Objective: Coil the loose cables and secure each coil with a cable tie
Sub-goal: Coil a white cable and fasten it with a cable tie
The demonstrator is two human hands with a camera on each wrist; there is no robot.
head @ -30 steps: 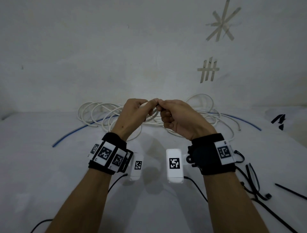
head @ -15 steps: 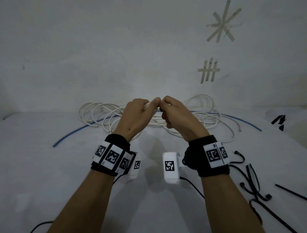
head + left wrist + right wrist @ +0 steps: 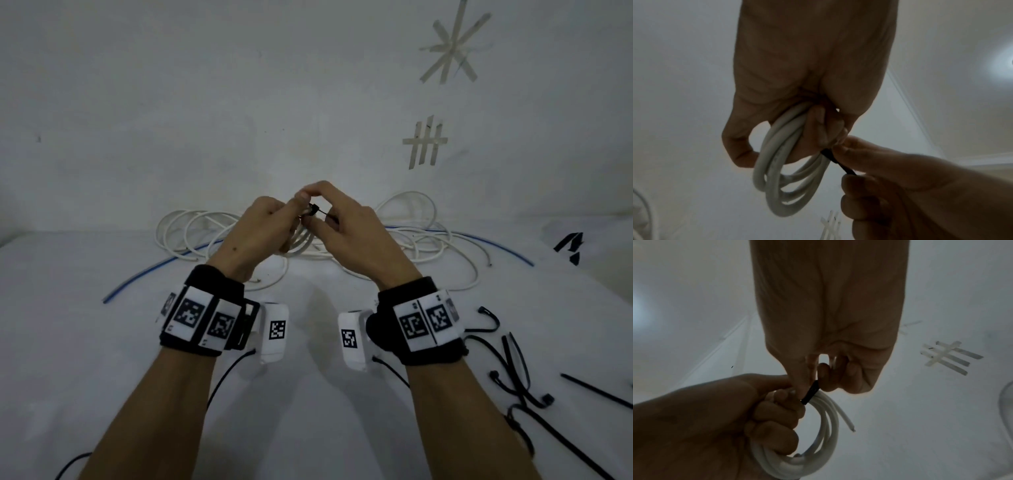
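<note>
Two hands meet at upper centre. The left hand (image 3: 260,229) grips the coil (image 3: 781,165), which hangs below it. The right hand (image 3: 346,233) pinches the tie (image 3: 314,209), whose tail points right toward it.

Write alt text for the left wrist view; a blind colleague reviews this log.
The left hand grips a small white coil while the right hand pinches a black tie beside it. Pale wall and ceiling fill the background.
</note>
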